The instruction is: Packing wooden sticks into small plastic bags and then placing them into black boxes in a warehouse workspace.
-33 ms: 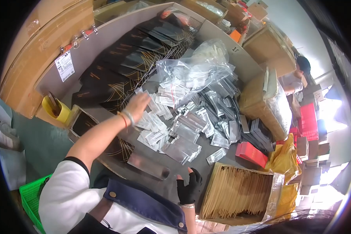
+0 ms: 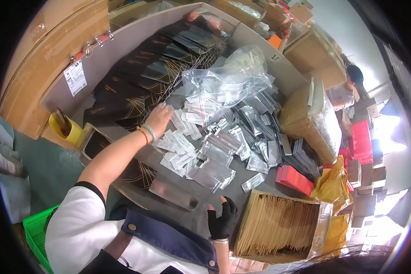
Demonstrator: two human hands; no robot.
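Note:
My left hand (image 2: 159,119), bare with a bracelet and a red cord at the wrist, reaches over the table between the black printed bags (image 2: 131,93) and a pile of small white packets (image 2: 180,153). Its fingers curl downward close together; the tips are hidden, so whatever they hold does not show. My right hand (image 2: 222,218), in a black fingerless glove, is raised near the table's front edge, thumb and fingers apart and nothing between them. Clear-wrapped flat packets (image 2: 212,173) lie beyond it. Farther back, a clear plastic bag (image 2: 230,84) spills more white packets.
Right of my gloved hand stands a carton (image 2: 249,223) packed with thin tan sheets. A red box (image 2: 294,181) and dark flat pieces (image 2: 301,157) lie behind it. Grey boards (image 2: 128,27) wall the table. A flat shiny strip (image 2: 173,194) lies in front. Another person (image 2: 345,93) is far right.
My left hand has shifted slightly to the left, its fingers more curled. The right hand has hardly moved.

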